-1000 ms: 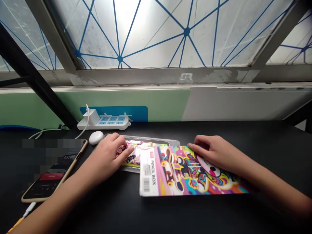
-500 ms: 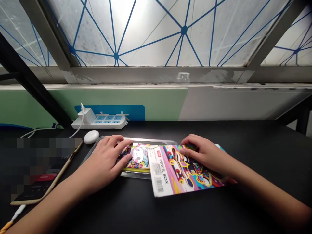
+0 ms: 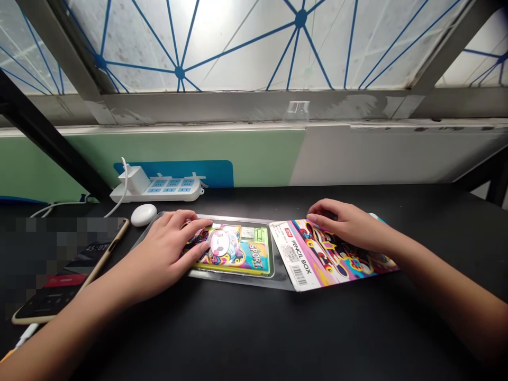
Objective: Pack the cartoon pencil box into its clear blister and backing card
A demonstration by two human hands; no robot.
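Head view: card (image 3: 329, 262) slid right, uncovering pencil box (image 3: 238, 250); left hand (image 3: 172, 247) pressing box, right hand (image 3: 349, 226) pressing card, both seemingly open-palmed.

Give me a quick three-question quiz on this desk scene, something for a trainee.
1. True or false: the left hand rests on the colourful rectangular pencil box.
2. The printed cardboard sheet marked PENCIL BOX, under the right hand, lies: A) left of the box B) right of it C) fully atop it.
3. Fill in: the word at the pencil box's right end reads ____.
Key: 1 true; 2 B; 3 SPORT.
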